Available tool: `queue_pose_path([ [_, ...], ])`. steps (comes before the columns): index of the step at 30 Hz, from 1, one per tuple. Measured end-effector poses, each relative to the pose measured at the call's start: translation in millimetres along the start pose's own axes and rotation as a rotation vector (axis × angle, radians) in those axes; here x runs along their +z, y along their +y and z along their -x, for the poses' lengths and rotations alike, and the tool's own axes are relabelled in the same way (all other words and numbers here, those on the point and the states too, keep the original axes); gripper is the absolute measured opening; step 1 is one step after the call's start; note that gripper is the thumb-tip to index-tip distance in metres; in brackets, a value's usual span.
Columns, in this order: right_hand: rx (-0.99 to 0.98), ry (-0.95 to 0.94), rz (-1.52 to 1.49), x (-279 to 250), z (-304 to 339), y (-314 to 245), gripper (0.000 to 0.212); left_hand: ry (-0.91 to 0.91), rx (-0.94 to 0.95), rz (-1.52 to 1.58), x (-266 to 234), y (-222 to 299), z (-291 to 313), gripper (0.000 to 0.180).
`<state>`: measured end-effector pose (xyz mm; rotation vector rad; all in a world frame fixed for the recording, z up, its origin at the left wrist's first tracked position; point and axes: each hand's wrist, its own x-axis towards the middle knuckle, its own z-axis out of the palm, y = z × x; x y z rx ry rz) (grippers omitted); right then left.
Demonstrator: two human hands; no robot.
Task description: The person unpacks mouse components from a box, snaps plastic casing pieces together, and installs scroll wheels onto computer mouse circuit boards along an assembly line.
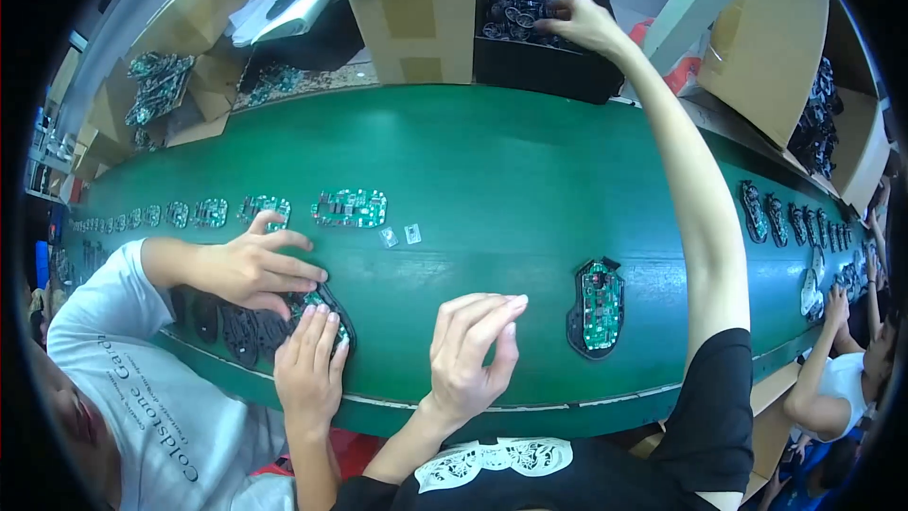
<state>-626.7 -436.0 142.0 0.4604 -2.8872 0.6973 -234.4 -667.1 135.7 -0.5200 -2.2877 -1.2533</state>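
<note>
- Your right hand [579, 23] is stretched far out across the green belt [511, 161] into the black box [544, 71] at the far edge.
- Its fingers are down on the dark round parts [515, 2] piled in that box. Can't tell whether they've closed on one.
- Your left hand [471, 345] hovers over the near side of the belt, fingers together and curled toward the thumb. Nothing visible between them, so I can't tell if it holds anything.
- Nearest unit to you: a black shell with a green circuit board [598, 308] seated in it, lying flat on the belt right of your left hand, between your two arms, untouched.
- Two small clear pieces [401, 236] lie side by side on the belt beyond your left hand.
- A bare green board [350, 208] sits just left of them, and a row of smaller boards [189, 214] runs on toward the left end.
- A closed cardboard box [416, 28] stands touching the black box on its left.
- The co-worker in a light shirt on your left has both hands [255, 267] on another shell with a board [317, 308] at the near edge.
- More black shells [790, 218] stand lined up on the right end of the belt, well apart from your hands.
</note>
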Motion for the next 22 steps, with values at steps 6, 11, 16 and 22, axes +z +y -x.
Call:
queue_pose_path([
  [6, -0.183, 0.03, 0.12, 19, -13, -12, 0.062, 0.019, -0.016, -0.003, 0, -1, -4, 0.041],
  [11, -0.366, 0.115, 0.085, 26, -16, 0, 0.041, 0.016, -0.008, 0.0, 0, -3, -4, 0.042],
  [16, -0.208, 0.26, 0.089, 19, -7, -12, 0.037, 0.021, -0.002, -0.025, 2, -7, -1, 0.049],
  [22, 0.044, 0.348, -0.479, -6, 26, -25, 0.048, 0.008, 0.027, -0.025, -1, -10, 4, 0.057],
])
